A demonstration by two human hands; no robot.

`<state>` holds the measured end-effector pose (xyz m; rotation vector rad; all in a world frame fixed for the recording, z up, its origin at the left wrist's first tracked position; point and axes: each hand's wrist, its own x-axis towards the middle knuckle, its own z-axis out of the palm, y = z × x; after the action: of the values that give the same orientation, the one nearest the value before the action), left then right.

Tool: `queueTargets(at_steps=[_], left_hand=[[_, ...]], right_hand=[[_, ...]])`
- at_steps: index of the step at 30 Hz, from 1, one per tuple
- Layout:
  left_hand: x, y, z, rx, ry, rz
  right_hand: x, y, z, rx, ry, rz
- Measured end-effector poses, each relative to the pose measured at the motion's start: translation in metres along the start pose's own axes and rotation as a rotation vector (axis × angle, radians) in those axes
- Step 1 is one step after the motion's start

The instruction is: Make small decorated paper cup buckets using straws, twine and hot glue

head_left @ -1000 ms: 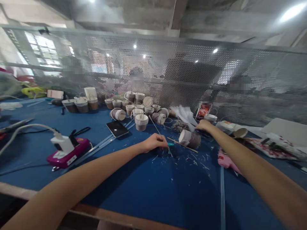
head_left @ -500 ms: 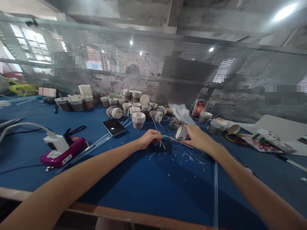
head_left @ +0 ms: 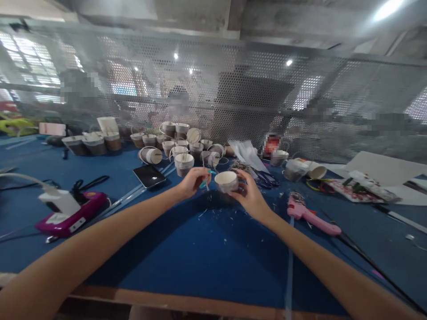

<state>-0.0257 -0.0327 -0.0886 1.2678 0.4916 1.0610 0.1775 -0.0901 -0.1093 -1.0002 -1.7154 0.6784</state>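
Note:
My right hand (head_left: 248, 191) grips a small round pot (head_left: 227, 182) from its right side, thumb below and fingers near the rim. The pot is grey outside and pale inside, with its opening tilted towards me. Just left of it, my left hand (head_left: 195, 182) is closed on a thin pale strip (head_left: 203, 162), which sticks up out of the fingers. Turquoise pieces (head_left: 203, 183) show at the left fingertips; whether they are finger caps I cannot tell. Behind the pot lie a heap of grey-brown fibres (head_left: 243, 167) and dark-handled scissors (head_left: 267, 179).
Several small handled pots (head_left: 184, 164) crowd the back of the blue table (head_left: 213, 262). A phone (head_left: 149, 176) and a magenta power strip (head_left: 71, 218) lie left. On the right are a pink glue gun (head_left: 312, 215) and its cord. Scraps litter the middle.
My right hand has moved left with the pot and turned its opening upward, beside my left hand. The glue gun and scissors have come into sight. The view has shifted slightly.

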Motion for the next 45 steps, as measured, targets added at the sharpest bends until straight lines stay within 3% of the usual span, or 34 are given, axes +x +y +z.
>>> queueTargets(at_steps=[4,8,15,18,21,23,26,29,33,36,39,42,43,45], left_hand=[[0.003,0.025,0.003,-0.007,-0.022,0.059],[0.001,0.034,0.010,0.020,-0.090,0.029],[-0.003,0.034,0.016,0.108,-0.164,0.001],[-0.005,0.043,0.016,0.113,-0.282,-0.071],[-0.010,0.053,0.019,0.158,-0.484,-0.217],[-0.013,0.057,0.022,0.232,-0.644,-0.320],[-0.015,0.062,0.025,0.312,-0.829,-0.415],[-0.013,0.065,0.022,0.380,-0.888,-0.428],[-0.007,0.069,0.014,0.556,-0.788,-0.394],[-0.003,0.071,0.016,0.644,-0.640,-0.275],[0.006,0.072,0.025,0.739,-0.570,-0.215],[0.018,0.075,0.035,0.841,-0.527,-0.230],[0.021,0.077,0.038,0.891,-0.482,-0.202],[0.025,0.080,0.044,1.052,-0.272,-0.016]], right_hand=[[0.000,0.009,0.013,0.104,-0.013,0.011],[0.000,0.012,0.018,0.124,0.022,0.038],[-0.005,0.008,0.009,-0.232,0.091,0.100],[-0.007,-0.008,0.001,-0.378,0.183,-0.021],[-0.006,-0.032,-0.010,-0.613,0.287,-0.281],[-0.002,-0.047,-0.016,-0.816,0.203,-0.462],[0.008,-0.064,-0.020,-1.002,-0.087,-0.634],[0.021,-0.080,-0.022,-1.033,-0.327,-0.588],[0.042,-0.104,-0.030,-0.939,-0.572,-0.269],[0.057,-0.113,-0.036,-0.699,-0.629,-0.084],[0.067,-0.110,-0.039,-0.553,-0.602,0.034],[0.072,-0.101,-0.047,-0.537,-0.537,0.049],[0.073,-0.098,-0.053,-0.543,-0.497,0.059],[0.075,-0.094,-0.070,-0.568,-0.395,0.144]])
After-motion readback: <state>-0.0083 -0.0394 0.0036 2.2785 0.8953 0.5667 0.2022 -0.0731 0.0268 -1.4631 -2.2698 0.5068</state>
